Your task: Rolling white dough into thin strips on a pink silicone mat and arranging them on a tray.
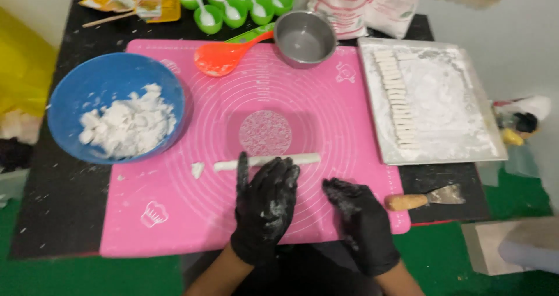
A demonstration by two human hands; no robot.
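Nearest: left hand (265, 203), black-gloved and floury, flat and open, fingers spread over the dough rope (268, 161) on the pink mat (174, 214); pressing on it, not gripping. Right hand (358, 211) just beside, also gloved, palm down on the mat, fingers loosely curled, holding nothing, clear of the rope. Scraper (422, 199) with wooden handle near the right hand, at the mat's edge.

Step in hand, judging by the pose: rolling the rope thinner and even (thick end toward the right, a small scrap (198, 169) lying off the left end). Next move likely calls for both palms on the rope, light even pressure outward, then a reach for the scraper.

Farther out: blue bowl (116, 107) with torn white dough at left; floured tray (431, 101) at right, carrying a row of cut pieces (397, 95). Beyond, orange spoon (224, 56), steel pot (305, 38), green cups (233, 5).
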